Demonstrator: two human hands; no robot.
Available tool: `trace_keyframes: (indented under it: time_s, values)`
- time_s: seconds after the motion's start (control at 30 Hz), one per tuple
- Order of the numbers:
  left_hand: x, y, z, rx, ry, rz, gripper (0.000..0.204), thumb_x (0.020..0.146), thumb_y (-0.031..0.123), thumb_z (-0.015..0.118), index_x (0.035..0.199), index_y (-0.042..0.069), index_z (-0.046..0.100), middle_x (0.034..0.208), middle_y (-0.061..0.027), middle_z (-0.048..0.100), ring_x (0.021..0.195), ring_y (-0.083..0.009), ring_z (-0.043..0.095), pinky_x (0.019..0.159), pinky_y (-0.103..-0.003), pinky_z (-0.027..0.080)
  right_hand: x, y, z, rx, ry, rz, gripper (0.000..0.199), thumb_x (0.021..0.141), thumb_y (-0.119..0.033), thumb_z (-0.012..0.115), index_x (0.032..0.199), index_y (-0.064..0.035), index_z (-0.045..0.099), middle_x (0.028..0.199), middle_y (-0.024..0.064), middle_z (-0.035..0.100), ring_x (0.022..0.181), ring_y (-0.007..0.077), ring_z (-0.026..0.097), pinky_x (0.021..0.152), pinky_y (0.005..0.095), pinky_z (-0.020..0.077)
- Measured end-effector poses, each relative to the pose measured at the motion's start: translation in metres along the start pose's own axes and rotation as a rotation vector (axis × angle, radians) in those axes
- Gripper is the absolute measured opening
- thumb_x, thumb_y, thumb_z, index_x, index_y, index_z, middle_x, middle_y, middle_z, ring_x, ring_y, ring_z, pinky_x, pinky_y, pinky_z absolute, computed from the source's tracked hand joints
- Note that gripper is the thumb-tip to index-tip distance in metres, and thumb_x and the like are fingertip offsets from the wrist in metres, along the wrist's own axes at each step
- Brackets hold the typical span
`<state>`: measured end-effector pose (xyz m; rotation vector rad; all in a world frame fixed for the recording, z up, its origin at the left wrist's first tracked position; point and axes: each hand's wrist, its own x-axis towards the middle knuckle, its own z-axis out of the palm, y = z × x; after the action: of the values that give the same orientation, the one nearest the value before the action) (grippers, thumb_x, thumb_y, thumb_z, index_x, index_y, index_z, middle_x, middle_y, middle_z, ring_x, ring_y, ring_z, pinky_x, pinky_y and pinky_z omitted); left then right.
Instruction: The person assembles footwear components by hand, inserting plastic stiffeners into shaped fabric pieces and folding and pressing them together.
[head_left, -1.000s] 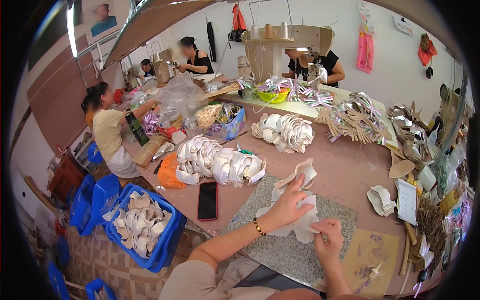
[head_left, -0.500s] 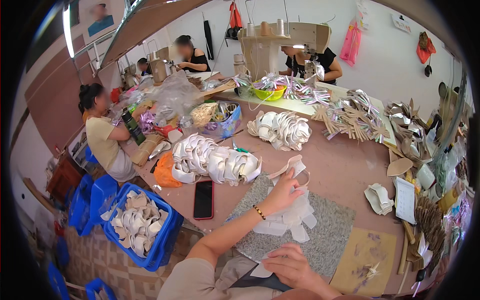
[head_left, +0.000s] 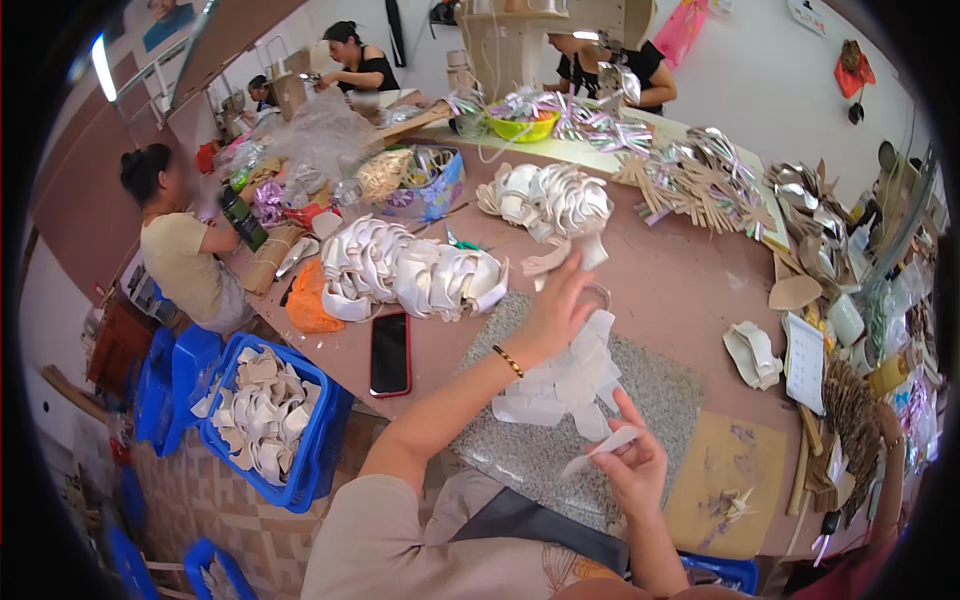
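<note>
Over the grey slab's (head_left: 655, 410) far side, the left hand (head_left: 553, 318) is pinching a curved pale piece (head_left: 592, 250) at its fingertips; over the near right, the right hand (head_left: 635, 468) is gripping a thin white strip (head_left: 585, 459). White pieces (head_left: 565, 382) are lying on the slab. Left of it, a blue basket (head_left: 318, 440) is standing and a phone (head_left: 390, 355) is lying; right, brown paper (head_left: 700, 490).

Brightly lit; a white tube lamp (head_left: 103, 68) glares at far left; fisheye distortion bends edges into black corners.

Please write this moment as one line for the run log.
left hand: holds curved white piece; right hand: pinches thin white strip; grey slab: white pieces on top; phone: on table
</note>
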<state>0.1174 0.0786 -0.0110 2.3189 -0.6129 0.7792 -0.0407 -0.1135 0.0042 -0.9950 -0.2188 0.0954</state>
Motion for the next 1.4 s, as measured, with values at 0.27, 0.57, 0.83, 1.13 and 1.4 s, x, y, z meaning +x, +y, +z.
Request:
trace_keyframes:
  time_s: [0.27,0.57,0.83,1.13,1.4]
  values:
    - [-0.023,0.079,-0.03,-1.207,0.065,-0.576,0.032,0.092,0.0,0.042,0.124,0.0,0.041,0.116,-0.0143,0.055,0.105,-0.0193,0.056,0.089,-0.031,0.049,0.03,0.006,-0.036,0.02,0.124,0.031,0.018,0.081,0.008,0.058,0.098,0.0032,0.054,0.1,0.0085,0.059,0.084,0.0121,0.06,0.073,0.0255,0.0491]
    - [-0.056,0.105,-0.011,-1.361,-0.082,-0.752,0.032,0.096,0.007,0.036,0.127,0.0,0.043,0.118,-0.0122,0.053,0.106,-0.0177,0.056,0.091,-0.032,0.048,0.039,-0.001,-0.029,-0.365,0.161,-0.056,0.02,0.082,0.001,0.063,0.101,0.003,0.057,0.088,0.0056,0.062,0.079,0.0087,0.059,0.071,0.0227,0.0497]
    - [-0.061,0.107,-0.015,-1.337,-0.203,-0.784,0.033,0.097,0.012,0.035,0.127,0.001,0.044,0.113,-0.0081,0.056,0.099,-0.0122,0.057,0.084,-0.029,0.049,0.04,0.001,-0.025,-0.411,0.187,-0.004,0.019,0.08,0.0,0.065,0.097,0.0022,0.059,0.086,0.005,0.063,0.077,0.0091,0.06,0.069,0.0229,0.0504]
    - [-0.056,0.112,-0.019,-1.387,-0.172,-0.786,0.032,0.098,0.013,0.034,0.126,0.001,0.045,0.11,-0.0076,0.056,0.097,-0.0112,0.057,0.083,-0.028,0.05,0.04,-0.001,-0.024,-0.335,0.186,-0.015,0.018,0.08,0.001,0.065,0.096,0.003,0.058,0.086,0.0058,0.063,0.078,0.0084,0.06,0.068,0.0216,0.0501]
    - [-0.057,0.112,-0.022,-1.05,-0.171,-0.734,0.027,0.092,0.006,0.048,0.118,-0.001,0.05,0.096,-0.0075,0.064,0.085,-0.0082,0.06,0.07,-0.02,0.049,0.038,0.003,-0.021,-0.36,0.174,-0.049,0.023,0.079,0.002,0.065,0.1,0.0022,0.055,0.086,0.0059,0.062,0.077,0.0089,0.059,0.069,0.0224,0.05]
